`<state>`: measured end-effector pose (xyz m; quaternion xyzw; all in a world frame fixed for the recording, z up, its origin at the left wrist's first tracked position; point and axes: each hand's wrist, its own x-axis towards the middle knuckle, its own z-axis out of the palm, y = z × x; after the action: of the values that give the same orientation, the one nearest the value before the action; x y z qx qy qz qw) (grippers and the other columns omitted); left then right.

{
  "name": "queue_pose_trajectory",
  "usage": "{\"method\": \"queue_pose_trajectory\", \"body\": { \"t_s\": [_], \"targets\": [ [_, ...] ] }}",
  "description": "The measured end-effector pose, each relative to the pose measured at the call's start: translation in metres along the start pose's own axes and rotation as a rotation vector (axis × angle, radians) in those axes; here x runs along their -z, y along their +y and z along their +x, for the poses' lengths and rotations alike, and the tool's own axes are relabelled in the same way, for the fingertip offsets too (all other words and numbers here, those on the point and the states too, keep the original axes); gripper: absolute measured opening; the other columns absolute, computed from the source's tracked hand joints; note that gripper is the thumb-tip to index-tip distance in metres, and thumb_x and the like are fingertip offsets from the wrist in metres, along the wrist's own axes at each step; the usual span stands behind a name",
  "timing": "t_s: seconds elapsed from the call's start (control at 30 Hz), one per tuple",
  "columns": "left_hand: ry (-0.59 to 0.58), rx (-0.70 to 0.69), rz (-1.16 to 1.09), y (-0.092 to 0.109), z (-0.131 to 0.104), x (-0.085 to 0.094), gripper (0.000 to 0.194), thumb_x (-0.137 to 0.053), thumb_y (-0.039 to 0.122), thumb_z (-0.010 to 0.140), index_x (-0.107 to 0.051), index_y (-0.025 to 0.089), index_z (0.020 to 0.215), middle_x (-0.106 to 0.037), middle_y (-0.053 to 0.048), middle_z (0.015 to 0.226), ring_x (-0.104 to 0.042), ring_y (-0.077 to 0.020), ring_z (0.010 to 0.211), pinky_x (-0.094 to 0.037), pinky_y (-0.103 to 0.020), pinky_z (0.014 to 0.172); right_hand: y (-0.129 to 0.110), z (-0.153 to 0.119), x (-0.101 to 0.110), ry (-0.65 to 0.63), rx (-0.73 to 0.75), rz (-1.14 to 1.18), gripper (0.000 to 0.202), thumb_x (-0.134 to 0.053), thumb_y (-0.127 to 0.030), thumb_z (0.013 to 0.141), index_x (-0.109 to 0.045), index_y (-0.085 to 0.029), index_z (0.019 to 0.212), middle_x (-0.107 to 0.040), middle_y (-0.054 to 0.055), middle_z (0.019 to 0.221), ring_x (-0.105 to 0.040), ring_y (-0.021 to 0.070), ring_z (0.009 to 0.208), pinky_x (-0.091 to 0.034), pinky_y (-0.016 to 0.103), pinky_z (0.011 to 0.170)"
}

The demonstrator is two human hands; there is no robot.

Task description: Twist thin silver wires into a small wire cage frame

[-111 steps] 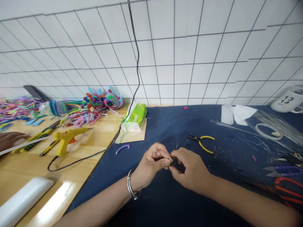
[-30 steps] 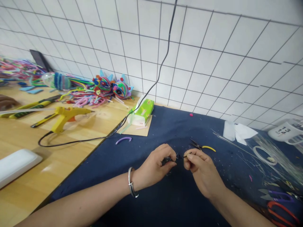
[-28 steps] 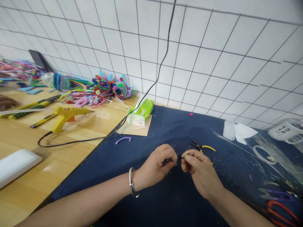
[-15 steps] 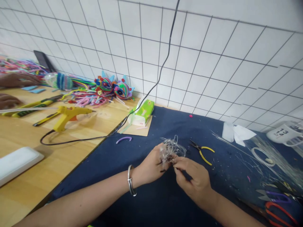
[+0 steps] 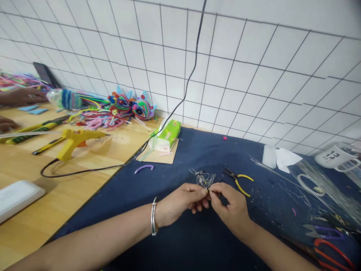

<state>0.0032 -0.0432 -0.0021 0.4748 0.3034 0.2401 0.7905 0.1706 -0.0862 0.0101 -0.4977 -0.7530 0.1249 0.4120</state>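
Observation:
A small tangled bundle of silvery wire (image 5: 204,179) rises above my fingertips over the dark blue cloth (image 5: 169,241). My left hand (image 5: 183,201), with a silver bangle at the wrist, pinches the bundle's lower edge between thumb and fingers. Beside it, my right hand (image 5: 231,205) grips the same edge with thumb and index finger, the two sets of fingertips nearly touching. Just beyond my right hand lie pliers with yellow handles (image 5: 243,184), their jaws pointing to the upper left.
A yellow glue gun (image 5: 72,142), a white case (image 5: 18,199) and another person's hand (image 5: 24,96) are at left. A green tissue pack (image 5: 168,135) lies ahead. Loose wires (image 5: 327,184), a mug (image 5: 335,155) and red-handled scissors (image 5: 332,254) are at right.
The wire bundle has turned and now stands above the fingertips instead of lying across my left hand. My left hand's fingers have shifted to a pinch. The whole view has moved slightly.

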Motion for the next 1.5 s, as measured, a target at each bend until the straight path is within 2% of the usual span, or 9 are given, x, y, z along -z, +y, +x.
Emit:
{"method": "queue_pose_trajectory", "body": {
  "t_s": [0.13, 0.43, 0.53, 0.67, 0.83, 1.0, 1.23, 1.37, 1.5],
  "targets": [
    [0.035, 0.013, -0.120, -0.001, 0.001, -0.001, 0.031, -0.060, 0.040, 0.077, -0.063, 0.010, 0.071, -0.059, -0.003, 0.068, -0.048, -0.0068, 0.054, -0.035, -0.019, 0.052, 0.009, -0.002, -0.002, -0.001, 0.250, -0.165, 0.015, -0.052, -0.007, 0.078, -0.057, -0.018, 0.087, -0.064, 0.005, 0.087, -0.057, 0.0161, 0.078, -0.043, 0.032, 0.072],
    [0.164, -0.033, -0.161, -0.009, 0.004, -0.003, 0.023, -0.064, 0.032, 0.074, -0.059, 0.010, 0.069, -0.047, 0.002, 0.058, -0.042, -0.0062, 0.051, -0.031, -0.020, 0.048, 0.017, -0.003, -0.005, -0.036, 0.623, -0.590, 0.016, -0.057, -0.013, 0.077, -0.061, -0.014, 0.091, -0.062, 0.008, 0.083, -0.055, 0.0192, 0.076, -0.042, 0.036, 0.069],
    [0.195, -0.041, -0.121, -0.008, 0.004, -0.006, 0.025, -0.062, 0.033, 0.074, -0.054, 0.011, 0.065, -0.044, 0.004, 0.054, -0.038, -0.0055, 0.048, -0.029, -0.019, 0.047, 0.018, -0.005, -0.005, -0.042, 0.706, -0.629, 0.016, -0.058, -0.013, 0.076, -0.062, -0.013, 0.091, -0.062, 0.008, 0.085, -0.055, 0.0199, 0.078, -0.042, 0.038, 0.070],
    [0.244, -0.039, -0.065, -0.008, 0.005, -0.009, 0.026, -0.058, 0.034, 0.076, -0.051, 0.012, 0.065, -0.041, 0.005, 0.053, -0.035, -0.0050, 0.047, -0.027, -0.019, 0.047, 0.015, -0.009, -0.012, -0.120, 0.801, -0.539, 0.012, -0.054, -0.011, 0.079, -0.061, -0.012, 0.088, -0.061, 0.008, 0.081, -0.055, 0.0187, 0.076, -0.043, 0.035, 0.065],
    [0.248, -0.031, 0.011, -0.008, 0.007, -0.006, 0.026, -0.057, 0.035, 0.076, -0.052, 0.012, 0.067, -0.042, 0.005, 0.055, -0.035, -0.0047, 0.047, -0.026, -0.019, 0.046, 0.009, -0.013, -0.022, -0.141, 0.746, -0.438, 0.010, -0.052, -0.011, 0.081, -0.060, -0.013, 0.086, -0.059, 0.006, 0.077, -0.054, 0.0157, 0.071, -0.043, 0.032, 0.063],
    [0.134, -0.013, 0.085, -0.002, 0.007, 0.003, 0.022, -0.062, 0.031, 0.073, -0.054, 0.011, 0.070, -0.045, 0.004, 0.058, -0.036, -0.0044, 0.049, -0.027, -0.019, 0.048, 0.010, -0.014, -0.017, -0.146, 0.609, -0.323, 0.017, -0.054, -0.011, 0.079, -0.059, -0.012, 0.095, -0.061, 0.006, 0.081, -0.054, 0.0148, 0.072, -0.043, 0.030, 0.065],
    [-0.034, -0.040, 0.195, 0.005, 0.003, 0.013, 0.014, -0.062, 0.023, 0.072, -0.059, 0.010, 0.076, -0.052, 0.002, 0.067, -0.042, -0.0063, 0.057, -0.031, -0.020, 0.053, 0.011, -0.016, -0.011, -0.164, 0.540, -0.221, 0.021, -0.055, -0.009, 0.078, -0.058, -0.014, 0.098, -0.063, 0.005, 0.083, -0.054, 0.0142, 0.073, -0.041, 0.030, 0.065],
    [0.045, -0.059, 0.217, 0.007, 0.002, 0.009, 0.017, -0.061, 0.028, 0.074, -0.058, 0.011, 0.074, -0.050, 0.003, 0.065, -0.041, -0.0058, 0.055, -0.033, -0.019, 0.052, 0.015, -0.013, -0.011, -0.122, 0.499, -0.278, 0.019, -0.054, -0.010, 0.078, -0.059, -0.016, 0.096, -0.062, 0.006, 0.084, -0.053, 0.0152, 0.073, -0.040, 0.031, 0.064],
    [0.126, -0.031, 0.125, 0.000, 0.003, 0.002, 0.024, -0.062, 0.035, 0.073, -0.054, 0.012, 0.070, -0.048, 0.004, 0.059, -0.042, -0.0046, 0.049, -0.034, -0.018, 0.049, 0.018, -0.012, -0.013, -0.101, 0.424, -0.278, 0.016, -0.055, -0.009, 0.078, -0.059, -0.017, 0.091, -0.061, 0.005, 0.082, -0.051, 0.0145, 0.070, -0.040, 0.031, 0.064]
  ]
}}
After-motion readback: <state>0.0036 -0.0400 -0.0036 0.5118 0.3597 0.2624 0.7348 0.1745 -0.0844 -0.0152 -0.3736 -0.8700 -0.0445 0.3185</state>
